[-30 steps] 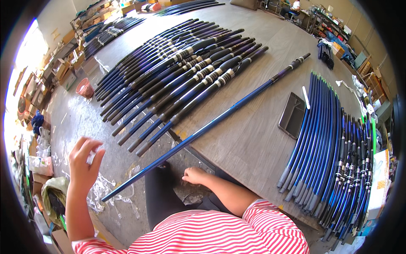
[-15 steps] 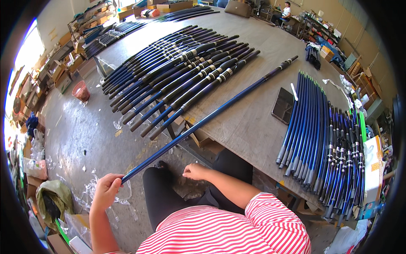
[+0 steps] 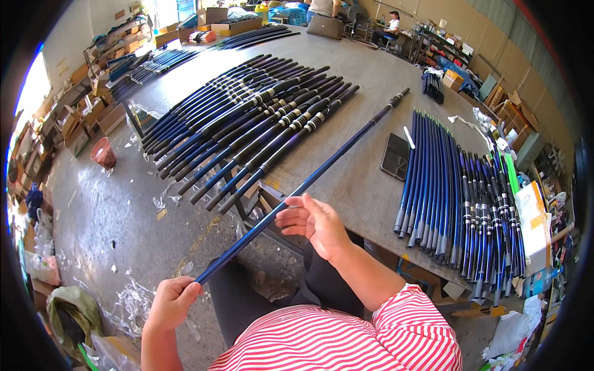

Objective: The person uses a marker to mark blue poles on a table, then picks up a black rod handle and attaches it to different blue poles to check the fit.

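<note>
My left hand is closed around the lower end of a long blue telescopic fishing rod. The rod slants up and away to the right, its dark far end lying over the worktable. Beside the middle of the rod, my right hand is raised with its fingers apart. Its fingertips are right by the shaft; whether they touch it I cannot tell. Left of the rod lies a broad pile of fishing rods with dark grips, their near ends jutting past the table edge.
On the right lie a row of thin blue rod sections and more assembled rods. A black phone rests left of them. A red bucket stands on the floor at left. Two people are at the far end.
My right hand has risen from near my lap to the middle of the rod, and its fingers have spread. My left hand, still gripping the rod's end, sits slightly lower and further right.
</note>
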